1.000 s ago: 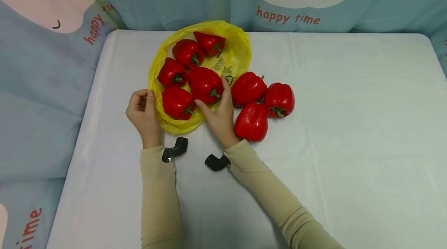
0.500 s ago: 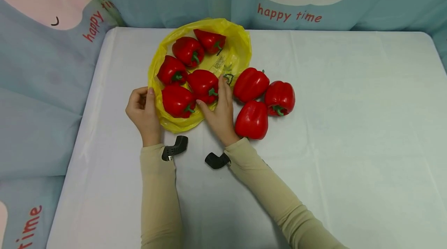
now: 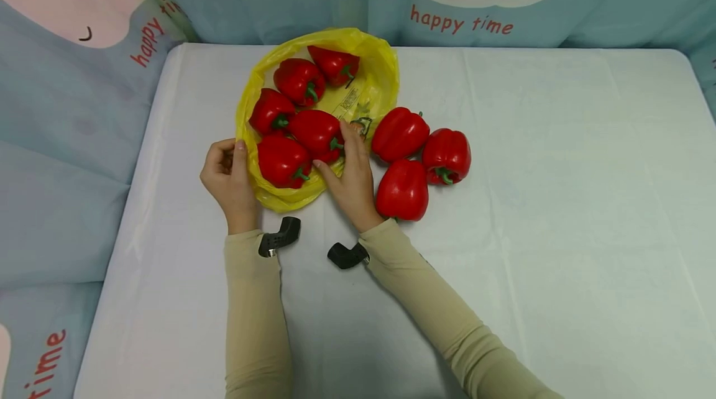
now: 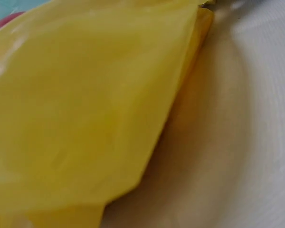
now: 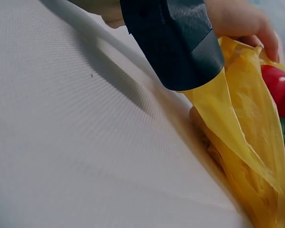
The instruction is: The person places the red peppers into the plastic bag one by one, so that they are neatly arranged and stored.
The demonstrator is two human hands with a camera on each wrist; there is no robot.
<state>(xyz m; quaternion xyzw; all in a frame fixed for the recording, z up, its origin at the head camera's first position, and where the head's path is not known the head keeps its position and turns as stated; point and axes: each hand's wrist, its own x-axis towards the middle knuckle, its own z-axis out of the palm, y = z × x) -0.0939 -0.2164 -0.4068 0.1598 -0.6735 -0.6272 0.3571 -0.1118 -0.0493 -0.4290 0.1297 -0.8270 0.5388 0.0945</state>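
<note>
Yellow bag (image 3: 385, 69): L grip (image 3: 228, 178) pinching, R grip (image 3: 353, 186) spread.

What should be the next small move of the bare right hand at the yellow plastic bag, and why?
Perhaps draw the right hand back from the glossy red bell pepper that it touches: that pepper already sits inside the yellow plastic bag, the left hand holds the bag's rim, and three more red bell peppers lie outside on the white table.

Red peppers (image 3: 402, 190), yellow bag (image 3: 383, 69)
</note>
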